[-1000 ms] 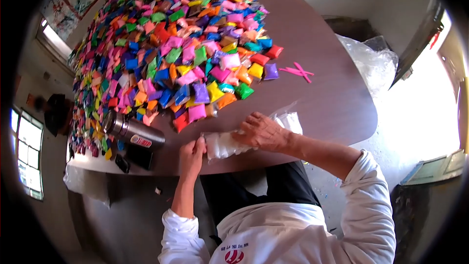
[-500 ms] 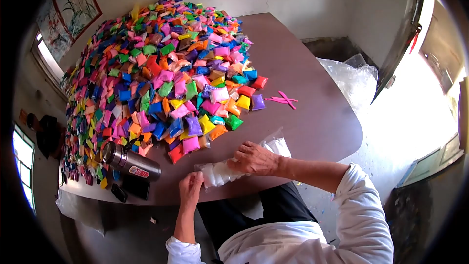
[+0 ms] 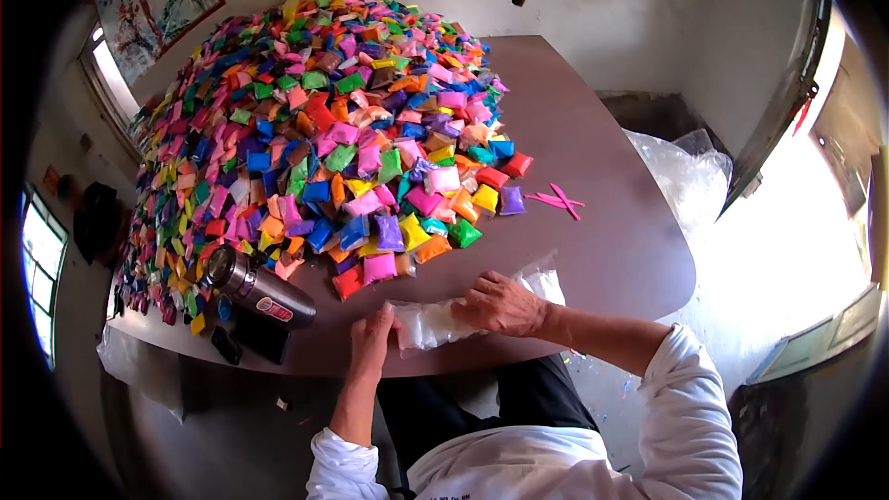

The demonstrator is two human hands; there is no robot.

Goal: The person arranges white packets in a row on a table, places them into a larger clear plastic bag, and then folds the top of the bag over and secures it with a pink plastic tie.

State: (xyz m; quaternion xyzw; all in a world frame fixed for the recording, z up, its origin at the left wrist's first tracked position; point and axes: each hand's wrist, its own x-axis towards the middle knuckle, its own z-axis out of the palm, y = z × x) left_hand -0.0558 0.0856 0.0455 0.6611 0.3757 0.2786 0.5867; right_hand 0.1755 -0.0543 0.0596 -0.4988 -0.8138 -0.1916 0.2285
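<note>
A long clear plastic bag (image 3: 425,326) with white contents lies at the table's front edge. My left hand (image 3: 373,338) pinches the bag's left end between thumb and fingers. Across the bag's middle lies my right hand (image 3: 501,306), fingers curled down onto it; its fingertips are partly hidden. The bag's right part (image 3: 544,283) sticks out beyond the right hand. Just past the bag, small coloured packets (image 3: 380,268) form the near edge of a big heap.
The heap (image 3: 315,130) covers the left of the brown table (image 3: 611,250). A steel flask (image 3: 264,289), a black phone (image 3: 262,337) and a small black object (image 3: 226,345) lie at left. Pink strips (image 3: 557,200) are at right; clear plastic (image 3: 681,176) is beyond the table.
The view has shifted slightly, so the heap and table appear further right. Both hands remain at the bag, the left at its end and the right over its middle.
</note>
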